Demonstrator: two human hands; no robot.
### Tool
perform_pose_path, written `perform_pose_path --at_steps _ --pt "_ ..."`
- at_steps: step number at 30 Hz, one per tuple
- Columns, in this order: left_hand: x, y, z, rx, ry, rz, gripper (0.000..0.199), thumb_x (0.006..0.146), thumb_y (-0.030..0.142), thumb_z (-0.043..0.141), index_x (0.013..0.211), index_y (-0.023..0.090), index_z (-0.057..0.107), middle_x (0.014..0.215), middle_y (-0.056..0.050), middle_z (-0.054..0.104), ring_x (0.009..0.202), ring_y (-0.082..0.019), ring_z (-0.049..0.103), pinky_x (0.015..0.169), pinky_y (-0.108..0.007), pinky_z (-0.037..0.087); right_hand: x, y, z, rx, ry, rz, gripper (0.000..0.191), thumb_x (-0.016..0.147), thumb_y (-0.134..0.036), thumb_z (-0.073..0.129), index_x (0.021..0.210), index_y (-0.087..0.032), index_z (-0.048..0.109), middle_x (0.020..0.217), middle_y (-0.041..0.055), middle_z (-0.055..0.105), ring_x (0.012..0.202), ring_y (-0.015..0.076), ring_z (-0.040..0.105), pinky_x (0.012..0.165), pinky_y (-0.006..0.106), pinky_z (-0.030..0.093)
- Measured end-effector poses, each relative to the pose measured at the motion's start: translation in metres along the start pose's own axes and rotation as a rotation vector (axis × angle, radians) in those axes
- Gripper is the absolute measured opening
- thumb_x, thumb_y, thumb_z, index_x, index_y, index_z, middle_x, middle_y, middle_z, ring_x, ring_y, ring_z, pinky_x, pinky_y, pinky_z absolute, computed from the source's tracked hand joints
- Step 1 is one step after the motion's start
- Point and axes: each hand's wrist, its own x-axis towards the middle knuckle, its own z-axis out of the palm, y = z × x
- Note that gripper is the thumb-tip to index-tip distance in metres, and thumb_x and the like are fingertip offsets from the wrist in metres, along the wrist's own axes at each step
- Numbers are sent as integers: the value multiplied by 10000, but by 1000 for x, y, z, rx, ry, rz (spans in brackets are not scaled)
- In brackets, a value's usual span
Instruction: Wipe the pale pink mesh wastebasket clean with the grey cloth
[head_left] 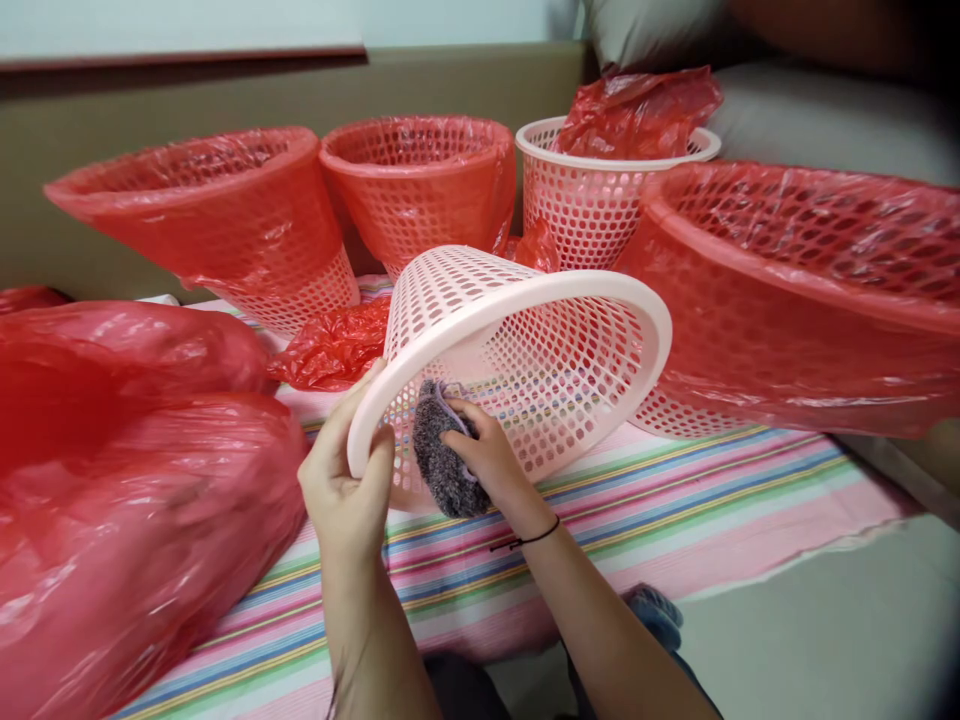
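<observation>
A pale pink perforated basket [510,300] lies tilted on its side, its wide mouth facing me. My left hand [349,470] grips the left part of its rim, with the thumb on the front of the rim and the other fingers behind it. Inside the mouth, my right hand [487,455] holds a fuzzy dark grey scrubbing pad [442,455] near the lower left inner wall. The right thumb and fingers close round the pad's edge. Around my right wrist is a thin black cord.
Baskets lined with red bags stand at the back left [225,215], back middle [424,190] and right [780,290]. Another basket [577,200] has a loose red bag in its top. Large red bags [150,500] fill the left of the striped cloth [675,510].
</observation>
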Motion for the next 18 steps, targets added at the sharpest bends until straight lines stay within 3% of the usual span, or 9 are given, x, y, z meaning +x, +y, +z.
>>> perform_pose_path --at_steps 18 --pt "3 0 3 -94 -36 -49 308 762 315 718 1051 218 757 1031 -62 738 1058 -285 674 1054 -456 475 1 1 0 -8 14 10 465 716 -237 578 1167 -177 674 1182 71 703 1125 245 631 1012 387 460"
